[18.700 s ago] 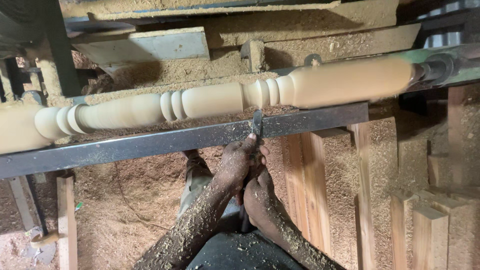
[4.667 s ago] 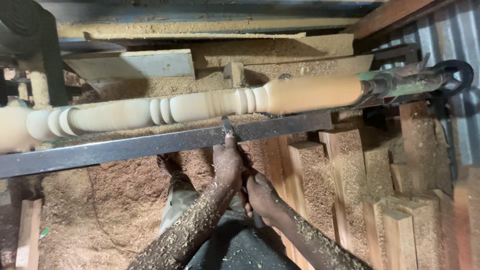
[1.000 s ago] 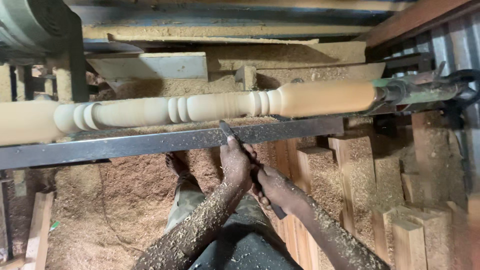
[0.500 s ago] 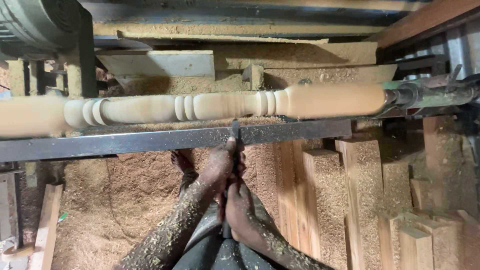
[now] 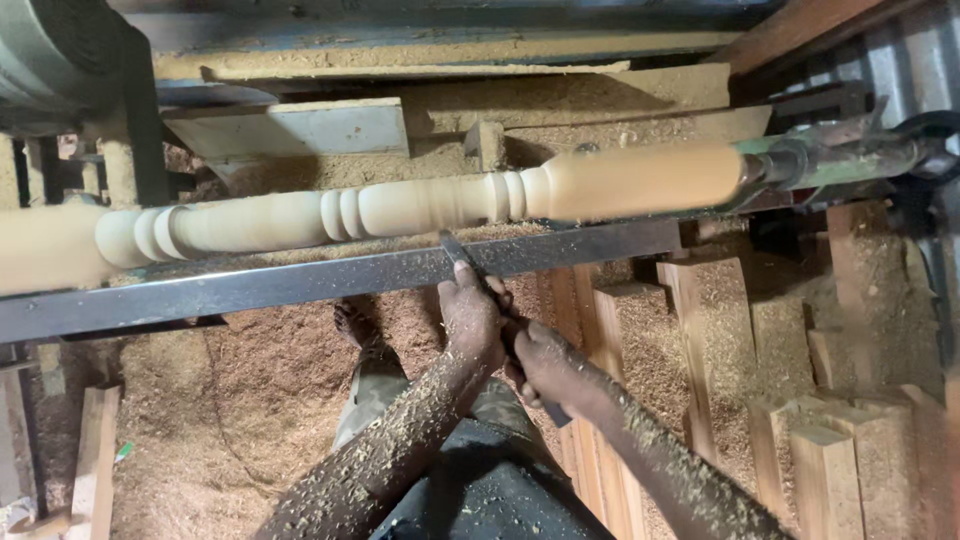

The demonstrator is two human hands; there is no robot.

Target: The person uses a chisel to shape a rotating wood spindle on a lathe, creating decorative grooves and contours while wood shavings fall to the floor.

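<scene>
Both hands are wrapped around a turning chisel (image 5: 470,268): the left hand (image 5: 470,318) grips near the blade, the right hand (image 5: 545,365) closes on the handle at its four o'clock. The blade lies on the steel tool rest (image 5: 300,285), its tip at the pale wooden spindle (image 5: 420,205) at twelve o'clock. Sawdust (image 5: 250,390) lies below.

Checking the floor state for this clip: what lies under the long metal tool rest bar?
Under the metal rest bar lie heaped sawdust, the person's foot and upright squared wood blocks. The floor itself is buried, and both hands and forearms cover the middle.
</scene>
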